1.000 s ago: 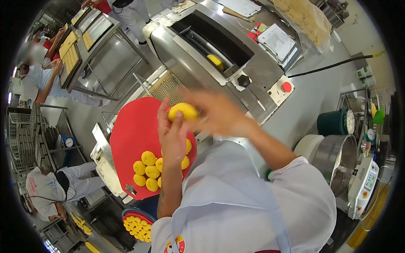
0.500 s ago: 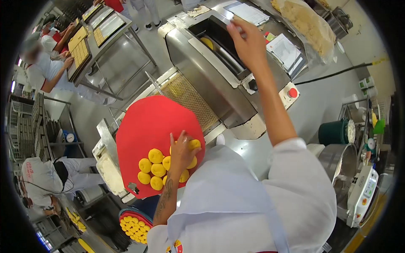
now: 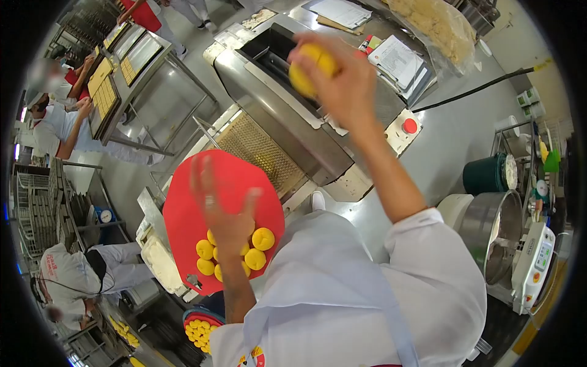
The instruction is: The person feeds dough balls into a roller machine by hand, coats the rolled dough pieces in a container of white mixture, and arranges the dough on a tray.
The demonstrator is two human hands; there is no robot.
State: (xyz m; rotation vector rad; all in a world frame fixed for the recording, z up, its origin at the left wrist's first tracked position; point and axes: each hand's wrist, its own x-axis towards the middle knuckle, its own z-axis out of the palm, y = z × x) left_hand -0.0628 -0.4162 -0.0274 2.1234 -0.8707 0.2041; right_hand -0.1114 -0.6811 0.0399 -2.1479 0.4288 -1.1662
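My right hand (image 3: 345,88) is closed around a yellow dough ball (image 3: 313,68), held above the dark feed opening (image 3: 266,52) of a steel dough machine (image 3: 287,116). My left hand (image 3: 223,214), smeared by motion, has its fingers spread over a red board (image 3: 189,183) and seems to hold nothing. Several round yellow dough pieces (image 3: 263,239) lie on the board's near part; my left hand and forearm hide some of them. The board rests beside the machine's perforated metal belt (image 3: 251,147).
A red stop button (image 3: 409,126) sits on the machine's right end. Clipboards (image 3: 397,64) and a bag of dough (image 3: 443,30) lie behind it. Below left stands a container of yellow dough balls (image 3: 200,333). Co-workers handle trays at a table (image 3: 143,92); a mixer bowl (image 3: 495,232) is right.
My right hand, seen empty over the feed opening before, now holds a yellow dough ball. My left hand has lifted off the dough pieces and moved left, fingers spreading. Fewer pieces show.
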